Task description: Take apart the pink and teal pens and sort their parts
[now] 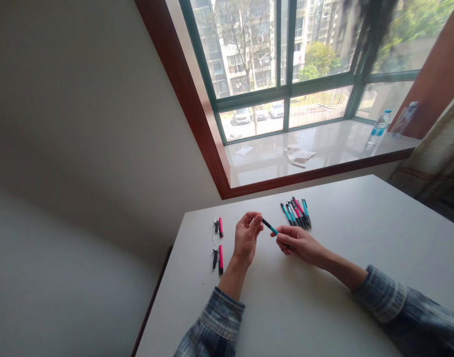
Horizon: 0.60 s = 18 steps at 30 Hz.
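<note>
**R hand (pixel 298 246) pinching teal/blk pen (pixel 270 227), L hand (pixel 246 239) close by**

Pen handling in progress: R fingers clamped on teal end, R forearm low across table (pixel 323 307). L hand raised, L fingertips (pixel 255 218) at blk end, contact unclear. Pen between hands. Teal/pink pens (pixel 296 213) bunched near back edge; pink pen parts (pixel 220 260), blk pieces (pixel 215 259) left of hands.

The right hand (pixel 297 245) hides one end of the pen (pixel 269 226), and the pens (pixel 296 213) heaped toward the table's (pixel 323 297) far edge overlap too much to count. The dark parts (pixel 215 243) at the table's left end are too small to identify. The sleeves (pixel 219 322) run off the frame at the table's near side, and a blurred dark shape (pixel 370 29) hangs high beyond the table, cut off by the top edge.
</note>
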{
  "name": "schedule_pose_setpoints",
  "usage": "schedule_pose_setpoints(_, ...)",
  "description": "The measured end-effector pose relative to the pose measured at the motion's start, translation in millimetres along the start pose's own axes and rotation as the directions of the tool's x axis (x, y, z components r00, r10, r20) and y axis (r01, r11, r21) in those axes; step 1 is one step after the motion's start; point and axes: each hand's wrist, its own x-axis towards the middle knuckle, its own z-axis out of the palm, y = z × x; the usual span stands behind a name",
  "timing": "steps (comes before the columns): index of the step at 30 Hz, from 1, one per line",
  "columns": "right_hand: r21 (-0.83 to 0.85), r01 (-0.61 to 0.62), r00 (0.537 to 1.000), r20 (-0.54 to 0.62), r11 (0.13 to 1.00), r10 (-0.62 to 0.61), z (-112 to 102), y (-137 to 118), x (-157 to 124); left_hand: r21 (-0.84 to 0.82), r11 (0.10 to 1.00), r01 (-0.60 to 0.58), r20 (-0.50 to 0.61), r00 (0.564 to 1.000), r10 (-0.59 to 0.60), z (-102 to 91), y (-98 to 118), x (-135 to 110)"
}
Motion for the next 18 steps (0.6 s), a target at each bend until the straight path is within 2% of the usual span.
schedule_pose_setpoints(7, 0.042, -0.015, 1.0, 0.003, 0.999, 0.015, 0.8, -1.7, 0.2, -0.052, 0.995, 0.083, 0.095, 0.992, -0.078, 1.2, 4.0, -1.7)
schedule_pose_setpoints(13, 0.029, -0.02, 1.0, -0.002, 0.999, 0.02, -0.3, -0.7, 1.3, 0.003, 1.0, 0.024, -0.01, 1.0, -0.024, -0.2, -0.8, 1.8)
schedule_pose_setpoints(18, -0.038, -0.024, 1.0, 0.004, 0.999, 0.024, -2.8, 3.2, 2.8, -0.007, 1.0, -0.024, -0.006, 1.0, 0.024, -0.4, -0.8, 1.4)
